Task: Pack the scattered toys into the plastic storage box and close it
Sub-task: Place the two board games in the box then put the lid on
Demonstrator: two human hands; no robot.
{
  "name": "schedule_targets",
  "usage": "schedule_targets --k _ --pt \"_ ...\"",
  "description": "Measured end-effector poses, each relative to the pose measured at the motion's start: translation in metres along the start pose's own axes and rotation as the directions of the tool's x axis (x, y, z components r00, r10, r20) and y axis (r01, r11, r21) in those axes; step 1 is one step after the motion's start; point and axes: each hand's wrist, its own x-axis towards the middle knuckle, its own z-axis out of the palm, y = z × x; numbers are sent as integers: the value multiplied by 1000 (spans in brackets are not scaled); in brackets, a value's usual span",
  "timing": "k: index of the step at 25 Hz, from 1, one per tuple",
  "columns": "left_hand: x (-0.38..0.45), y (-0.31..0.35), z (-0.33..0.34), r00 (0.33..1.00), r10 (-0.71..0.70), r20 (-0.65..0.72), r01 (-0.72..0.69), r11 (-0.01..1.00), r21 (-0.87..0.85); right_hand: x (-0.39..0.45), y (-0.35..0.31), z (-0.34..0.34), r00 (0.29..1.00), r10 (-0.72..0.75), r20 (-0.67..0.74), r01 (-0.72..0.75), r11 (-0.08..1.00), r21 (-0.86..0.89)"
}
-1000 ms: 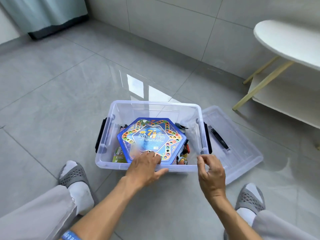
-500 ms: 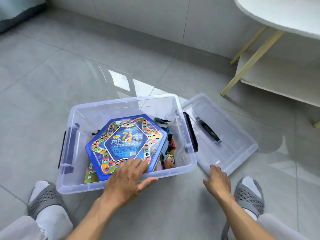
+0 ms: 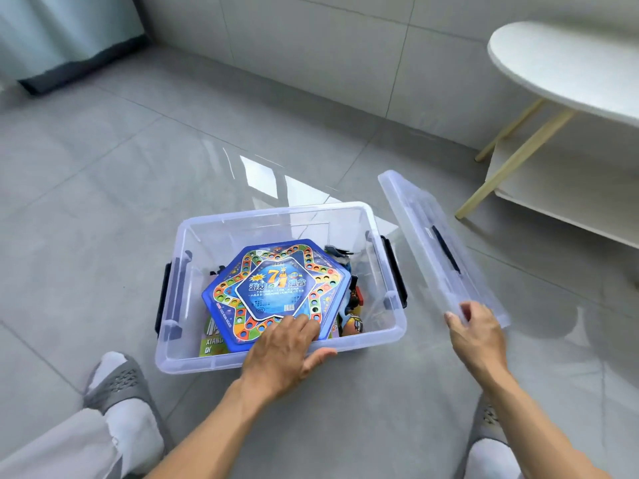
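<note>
A clear plastic storage box (image 3: 276, 216) with black side latches sits open on the grey tiled floor (image 3: 103, 202), between the person's feet in grey slippers and white socks. Inside it, on top of the other toys, lies a blue hexagonal board game (image 3: 276, 288) printed with a colourful star-shaped track. Small toy figures (image 3: 354, 305) are wedged along its right side, and a green printed box edge (image 3: 211, 340) peeks out beneath its left corner.

The left hand (image 3: 287, 354) reaches over the near wall of the box, its straight fingers resting on the near edge of the board game and its thumb spread along the outside of the rim. The right hand (image 3: 475, 335) grips the near corner of the clear plastic lid (image 3: 422, 229), fingers curled over its edge. The lid stands tilted up on its side just to the right of the box, its black handle facing away from the box.

A white round desk (image 3: 567, 63) with pale wooden legs stands well apart at the right.
</note>
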Motion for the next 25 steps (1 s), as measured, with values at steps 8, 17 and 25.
schedule_targets --k 8,17,25 --pt "-79 42 -32 964 -230 133 253 947 -198 -104 -75 -70 909 -414 48 412 910 33" --pt "-149 38 -88 857 -482 -184 326 782 -531 -163 -52 -55 587 -630 508 801 543 -253" --pt "-169 -19 -77 838 -398 373 409 911 54 -155 -60 -46 627 -580 519 775 533 -340"
